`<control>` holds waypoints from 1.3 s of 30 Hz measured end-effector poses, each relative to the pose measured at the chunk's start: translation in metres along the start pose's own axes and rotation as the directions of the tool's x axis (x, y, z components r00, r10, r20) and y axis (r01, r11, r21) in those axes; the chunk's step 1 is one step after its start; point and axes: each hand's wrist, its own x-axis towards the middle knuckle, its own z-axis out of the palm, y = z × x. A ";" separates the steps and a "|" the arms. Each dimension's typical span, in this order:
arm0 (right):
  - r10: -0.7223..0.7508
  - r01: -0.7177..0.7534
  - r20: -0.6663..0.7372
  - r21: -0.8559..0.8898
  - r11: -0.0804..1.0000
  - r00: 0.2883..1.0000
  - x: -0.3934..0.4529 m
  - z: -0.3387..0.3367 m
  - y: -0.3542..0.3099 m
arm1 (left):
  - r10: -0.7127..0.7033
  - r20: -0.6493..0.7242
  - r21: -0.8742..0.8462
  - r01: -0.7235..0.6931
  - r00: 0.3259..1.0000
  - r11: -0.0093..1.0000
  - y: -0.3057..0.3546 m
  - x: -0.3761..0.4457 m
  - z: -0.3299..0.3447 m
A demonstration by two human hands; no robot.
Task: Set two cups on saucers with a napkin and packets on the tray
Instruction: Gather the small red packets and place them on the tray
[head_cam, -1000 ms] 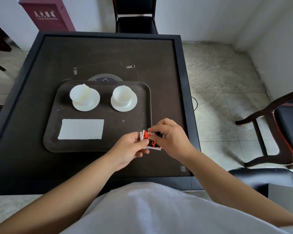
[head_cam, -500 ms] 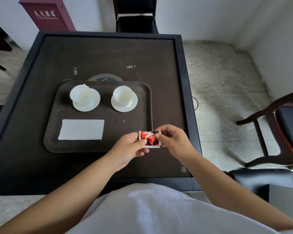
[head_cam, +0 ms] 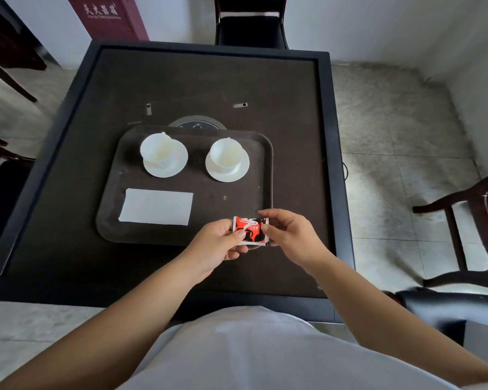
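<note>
The packets point(head_cam: 250, 230), fanned a second ago, are now squared into one flat stack over the tray's point(head_cam: 266, 153) near right corner, pinched by the left hand point(head_cam: 219, 244) and right hand point(head_cam: 289, 235) at opposite edges, seemingly ready to set down.

The packet point(head_cam: 250, 230) is red and black with a white swirl and white edges. Both cups point(head_cam: 156, 149) point(head_cam: 226, 152) are white with a creamy tint inside, and the saucers point(head_cam: 172, 170) point(head_cam: 238, 175) are plain white. The napkin point(head_cam: 156, 206) is white, unpatterned. The tray point(head_cam: 203, 190) is dark brown with small pale specks. The table point(head_cam: 181, 85) has a dark brown top framed in black. The cabinet point(head_cam: 107, 16) is maroon with white characters. The floor point(head_cam: 392, 130) is mottled grey-beige tile.
</note>
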 end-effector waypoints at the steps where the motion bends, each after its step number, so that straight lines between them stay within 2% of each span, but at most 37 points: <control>1: 0.003 -0.003 0.024 -0.002 1.000 1.000 0.003 0.003 -0.001 | -0.008 -0.012 0.023 0.008 1.000 1.000 -0.001 -0.001 -0.005; 5: 0.016 -0.015 0.058 -0.020 1.000 0.998 0.013 0.017 -0.006 | -0.032 -0.032 0.084 0.034 0.999 0.996 -0.007 0.001 -0.023; 10: 0.042 -0.042 0.000 -0.103 0.994 0.999 0.030 0.041 -0.010 | -0.033 -0.072 0.173 0.045 0.997 0.984 -0.007 0.015 -0.047; 16: 0.180 -0.182 -0.087 -0.019 0.983 0.980 0.053 0.056 -0.007 | -0.011 -0.079 0.253 0.031 0.997 0.967 -0.003 0.042 -0.070; 18: 0.281 -0.279 -0.084 0.032 0.960 0.956 0.061 0.058 -0.004 | -0.026 -0.094 0.256 0.049 0.995 0.966 -0.003 0.054 -0.074; 21: 0.372 -0.372 -0.092 0.009 0.928 0.924 0.075 0.059 0.001 | -0.062 -0.074 0.239 0.078 0.995 0.968 -0.007 0.070 -0.077; 31: 0.463 -0.487 -0.209 -0.082 0.870 0.861 0.115 0.071 0.020 | -0.169 -0.126 0.192 0.191 0.977 0.963 -0.020 0.114 -0.081; 36: 0.474 -0.515 -0.225 -0.181 0.838 0.851 0.124 0.069 0.030 | -0.114 -0.136 0.434 0.163 0.984 0.886 -0.023 0.129 -0.077; 39: 0.453 -0.505 -0.235 -0.268 0.820 0.860 0.128 0.070 0.033 | -0.061 -0.152 0.499 0.129 0.987 0.857 -0.024 0.133 -0.075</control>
